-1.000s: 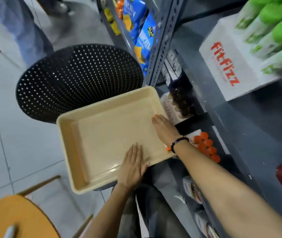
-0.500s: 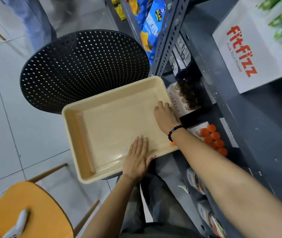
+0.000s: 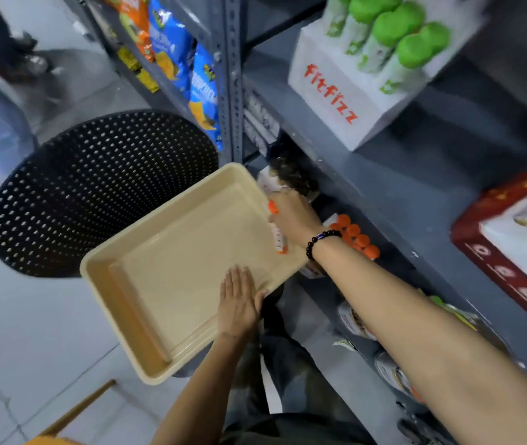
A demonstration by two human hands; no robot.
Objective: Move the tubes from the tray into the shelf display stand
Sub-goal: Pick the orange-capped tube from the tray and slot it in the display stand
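A beige plastic tray (image 3: 146, 303) sits tilted in front of me, its bottom bare. My left hand (image 3: 239, 303) lies flat on the tray's near right rim, thumb hooked over the edge. My right hand (image 3: 294, 216), with a dark bead bracelet at the wrist, is closed around a white tube with an orange cap (image 3: 276, 232) at the tray's far right corner. Just right of that hand, a display stand on the lower shelf holds a row of orange-capped tubes (image 3: 355, 236).
A grey metal shelf (image 3: 384, 175) runs along the right, carrying a white FitFizz box (image 3: 332, 97) with green-capped tubes and a red box (image 3: 512, 252). Snack bags (image 3: 172, 53) hang further back. A black perforated round seat (image 3: 95, 187) stands behind the tray.
My right hand has lifted off the tray's right rim with an orange-capped tube now showing in its grip. The view has tilted up. My left hand stays on the tray.
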